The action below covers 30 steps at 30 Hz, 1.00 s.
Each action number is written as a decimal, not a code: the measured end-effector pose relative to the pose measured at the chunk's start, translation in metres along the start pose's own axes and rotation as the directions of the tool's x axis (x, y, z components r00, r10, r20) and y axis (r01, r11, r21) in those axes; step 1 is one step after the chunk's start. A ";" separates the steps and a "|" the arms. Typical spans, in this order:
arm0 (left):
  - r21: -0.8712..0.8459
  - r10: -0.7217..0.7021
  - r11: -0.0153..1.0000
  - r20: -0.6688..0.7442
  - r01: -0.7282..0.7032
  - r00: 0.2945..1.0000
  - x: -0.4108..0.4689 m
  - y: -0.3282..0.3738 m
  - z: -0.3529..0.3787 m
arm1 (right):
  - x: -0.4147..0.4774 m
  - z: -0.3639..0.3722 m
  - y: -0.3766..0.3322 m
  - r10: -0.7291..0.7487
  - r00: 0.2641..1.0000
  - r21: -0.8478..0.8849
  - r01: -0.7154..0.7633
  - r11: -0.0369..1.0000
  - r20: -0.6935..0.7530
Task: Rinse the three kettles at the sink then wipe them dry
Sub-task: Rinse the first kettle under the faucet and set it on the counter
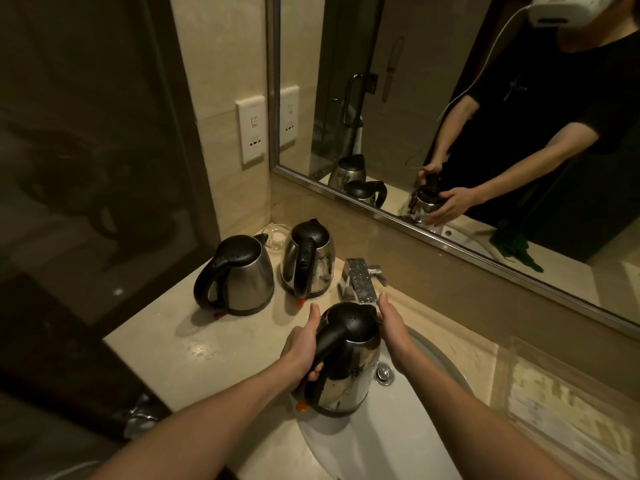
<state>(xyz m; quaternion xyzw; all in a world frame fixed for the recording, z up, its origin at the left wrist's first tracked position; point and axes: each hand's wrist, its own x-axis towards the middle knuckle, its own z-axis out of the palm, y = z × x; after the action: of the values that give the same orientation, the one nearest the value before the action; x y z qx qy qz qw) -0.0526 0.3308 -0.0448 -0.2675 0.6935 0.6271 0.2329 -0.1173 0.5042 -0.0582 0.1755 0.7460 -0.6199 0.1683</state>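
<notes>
Holds a stainless-steel kettle (346, 368) upright over the white, oval ceramic sink (363, 452), beside the round chrome drain knob (384, 374); cannot tell whether the base touches the basin. Grips the curved black plastic handle with the left hand (301, 344), fingers wrapped round it and thumb laid up along the domed black lid. Presses the right hand (394, 337) flat against the far side near the spout, fingers straight and close together, curled round nothing. Shows water beads on the lid, streaks on the mirror-bright body and a small orange tab at the foot of the handle.

Just behind, at the back edge of the sink: a squared chrome faucet (360, 282), speckled with droplets, just beyond the right fingertips.

Further left, on the glossy beige stone counter (180, 344), upright and side by side: a squat kettle (242, 275) with a rounded steel belly and the looped black handle turned left, and a taller kettle (310, 261), tapering upward, with the handle facing forward. Same black lids, same orange tabs at the base.

Behind and between these two, a small clear glass dish (275, 237).

On the cream wall above, a white rectangular socket plate (251, 133). To the right, a metal-framed mirror (415, 98), reflecting a person in a black short-sleeved top with both hands on the kettle.
</notes>
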 end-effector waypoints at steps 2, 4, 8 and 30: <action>-0.002 -0.006 1.000 0.003 0.006 1.000 -0.003 -0.002 -0.004 | 0.001 0.004 0.001 0.004 1.000 0.039 -0.003 0.999 -0.012; -0.014 -0.002 1.000 -0.002 0.002 1.000 -0.008 -0.004 -0.009 | 0.001 0.010 0.002 -0.004 0.999 0.066 0.007 0.998 -0.035; -0.049 0.017 0.999 0.007 -0.017 1.000 -0.014 -0.005 -0.023 | -0.005 0.027 -0.007 -0.026 0.999 0.093 0.030 0.995 -0.045; -0.265 0.117 0.942 -0.313 -0.205 0.942 -0.084 -0.040 -0.168 | -0.037 0.196 -0.061 -0.197 0.918 0.025 0.200 0.979 0.344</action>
<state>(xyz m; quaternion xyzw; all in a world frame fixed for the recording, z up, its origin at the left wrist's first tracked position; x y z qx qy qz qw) 0.0384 0.1672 -0.0016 -0.3310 0.6390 0.6936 0.0326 -0.1067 0.2992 -0.0223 -0.0132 0.7222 -0.6509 0.2336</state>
